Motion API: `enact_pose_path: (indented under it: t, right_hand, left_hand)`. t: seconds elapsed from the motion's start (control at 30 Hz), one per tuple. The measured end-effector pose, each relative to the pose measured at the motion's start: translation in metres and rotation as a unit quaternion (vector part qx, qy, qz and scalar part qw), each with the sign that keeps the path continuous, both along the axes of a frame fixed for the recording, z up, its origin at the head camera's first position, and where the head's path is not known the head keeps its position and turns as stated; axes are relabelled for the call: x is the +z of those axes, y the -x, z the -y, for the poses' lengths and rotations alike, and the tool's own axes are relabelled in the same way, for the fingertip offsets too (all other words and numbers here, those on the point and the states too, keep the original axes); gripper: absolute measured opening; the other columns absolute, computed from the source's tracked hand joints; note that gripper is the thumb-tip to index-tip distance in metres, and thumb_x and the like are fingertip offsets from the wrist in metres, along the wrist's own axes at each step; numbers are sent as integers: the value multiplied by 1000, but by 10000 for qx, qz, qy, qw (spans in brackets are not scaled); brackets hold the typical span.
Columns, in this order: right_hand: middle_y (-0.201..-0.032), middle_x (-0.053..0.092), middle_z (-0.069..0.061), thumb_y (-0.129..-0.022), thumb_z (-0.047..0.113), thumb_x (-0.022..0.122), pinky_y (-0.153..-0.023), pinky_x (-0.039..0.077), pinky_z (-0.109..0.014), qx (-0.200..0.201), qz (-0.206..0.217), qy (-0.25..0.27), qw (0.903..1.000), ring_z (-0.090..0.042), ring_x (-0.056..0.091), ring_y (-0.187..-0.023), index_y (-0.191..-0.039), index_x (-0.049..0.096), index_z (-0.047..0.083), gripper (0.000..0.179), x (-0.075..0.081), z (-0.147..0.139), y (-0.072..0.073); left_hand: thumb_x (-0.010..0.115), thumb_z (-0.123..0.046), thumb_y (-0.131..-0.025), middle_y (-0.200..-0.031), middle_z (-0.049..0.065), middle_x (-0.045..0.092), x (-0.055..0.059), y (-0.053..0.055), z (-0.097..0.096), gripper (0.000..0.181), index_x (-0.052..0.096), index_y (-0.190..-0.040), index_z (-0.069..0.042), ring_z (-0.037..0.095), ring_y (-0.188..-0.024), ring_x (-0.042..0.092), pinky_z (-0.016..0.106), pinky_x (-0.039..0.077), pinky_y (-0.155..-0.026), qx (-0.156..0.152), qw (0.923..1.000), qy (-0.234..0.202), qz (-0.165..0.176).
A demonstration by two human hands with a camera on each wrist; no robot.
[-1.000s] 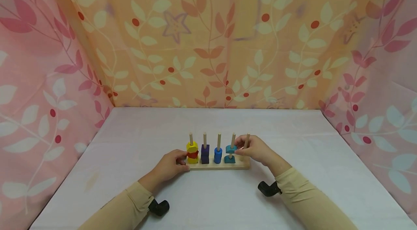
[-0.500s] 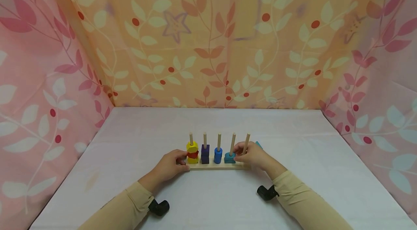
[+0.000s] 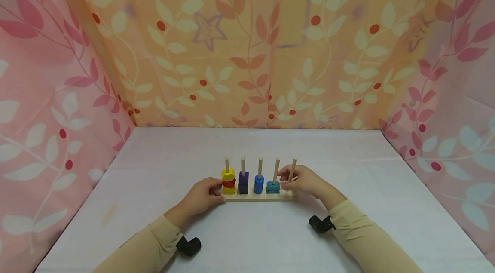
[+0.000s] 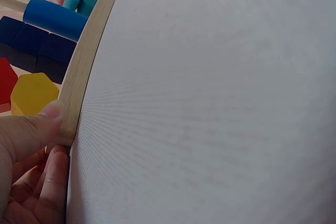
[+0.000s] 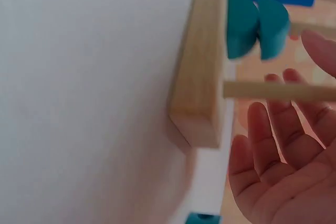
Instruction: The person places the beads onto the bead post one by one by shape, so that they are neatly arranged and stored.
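A wooden peg stacker (image 3: 260,198) stands on the table with upright pegs in a row. My left hand (image 3: 201,195) grips its left end, thumb (image 4: 51,113) on the base and fingers curled beneath. The leftmost peg bears yellow blocks (image 3: 228,174) with a red one (image 3: 229,183) between them. Dark purple square blocks (image 3: 243,182), blue cylinders (image 3: 258,184) and two teal half-round blocks (image 3: 273,187) fill the following pegs. My right hand (image 3: 305,180) is beside the bare rightmost peg (image 3: 292,170), fingers loosely spread and holding nothing, just right of the teal blocks.
Another teal piece (image 5: 203,218) lies on the table past the stacker's right end, partly cut off in the right wrist view. White cloth (image 3: 247,234) covers the table. Patterned curtains (image 3: 247,49) hang behind and at both sides.
The upper teal block has slid down its peg onto the lower one. My right hand has let go of it and drawn slightly right. The left hand has stayed put.
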State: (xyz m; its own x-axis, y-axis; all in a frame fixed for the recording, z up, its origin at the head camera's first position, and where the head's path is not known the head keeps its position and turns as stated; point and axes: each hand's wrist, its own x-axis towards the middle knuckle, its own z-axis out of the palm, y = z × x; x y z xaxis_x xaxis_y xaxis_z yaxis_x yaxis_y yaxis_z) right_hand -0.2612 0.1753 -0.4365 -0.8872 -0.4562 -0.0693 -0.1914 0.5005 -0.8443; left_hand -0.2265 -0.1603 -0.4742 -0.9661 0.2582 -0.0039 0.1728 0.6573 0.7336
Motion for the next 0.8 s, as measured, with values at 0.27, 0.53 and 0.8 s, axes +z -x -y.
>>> enact_pose_path:
  t: [0.27,0.53,0.8]
  right_hand:
    - [-105,61,-10,-76,17,74,-87,41,-44,237,74,-154,9996,-29,53,-103,-112,59,3,41,11,-31,9]
    - [-105,60,-16,-78,13,71,-80,43,-35,-526,-162,-236,9982,-27,55,-98,-111,59,1,37,6,-56,19]
    - [-115,55,-19,-78,11,70,-79,46,-36,-1025,42,-348,9941,-30,53,-102,-116,56,-1,42,-4,-65,24]
  left_hand:
    - [76,-19,-74,-100,-2,58,-1,0,1,49,60,-119,-6,9,-78,53,24,46,-72,-50,10000,-30,-34]
    - [76,-19,-74,-99,-2,57,0,0,0,48,60,-118,-6,9,-78,53,26,46,-73,-43,10000,-12,-19]
    - [76,-16,-73,-98,-3,58,2,-1,0,46,61,-115,-7,9,-77,53,25,45,-71,-21,10000,-36,-48]
